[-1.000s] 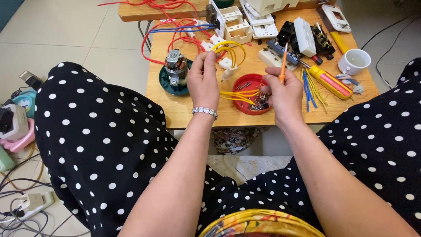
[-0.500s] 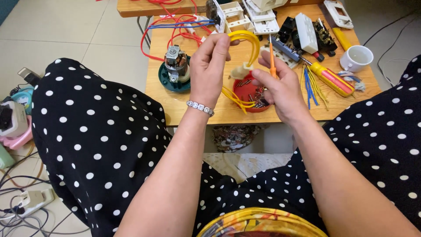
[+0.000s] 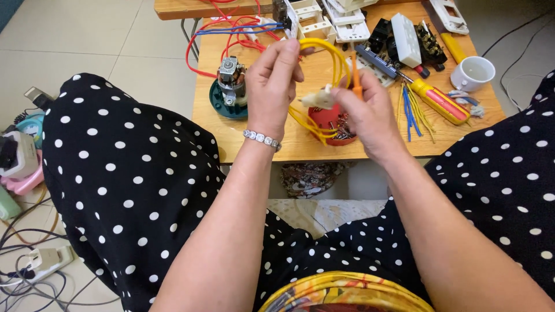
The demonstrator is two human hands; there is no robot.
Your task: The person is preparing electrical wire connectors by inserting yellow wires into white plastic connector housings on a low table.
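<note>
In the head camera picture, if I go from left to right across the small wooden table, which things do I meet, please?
Small motor on a green base → left hand holding looped yellow wires → right hand with an orange tool → loose blue wires → yellow and red screwdriver → white cup.

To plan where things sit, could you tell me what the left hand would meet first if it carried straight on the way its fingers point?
Probably the loop of yellow wires that the left hand already pinches; beyond it, the white switch parts on the wooden table, though depth is unclear.
</note>
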